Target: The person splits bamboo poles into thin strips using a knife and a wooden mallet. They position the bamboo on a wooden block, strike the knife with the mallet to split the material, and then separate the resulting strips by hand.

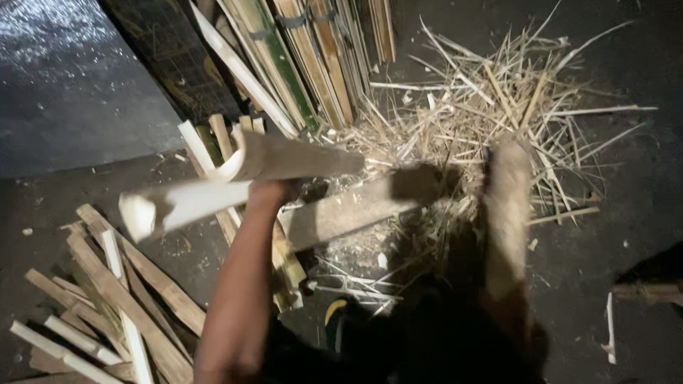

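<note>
Down low, left hand (274, 190) wrapped tight around split bamboo (235, 181). Right hand (506, 213) blurred, grip unclear. Slats (121, 299) left, shavings (491, 92) ahead.

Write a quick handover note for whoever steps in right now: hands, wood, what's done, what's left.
Left hand: gripping a split bamboo piece, held up over the floor.
Right hand: blurred, hard to tell; a club-like stick stands by it.
A flat blade lies under the piece.
Done: cut slats piled at left, shavings at right.
Left: upright bamboo strips behind remain bundled.
</note>
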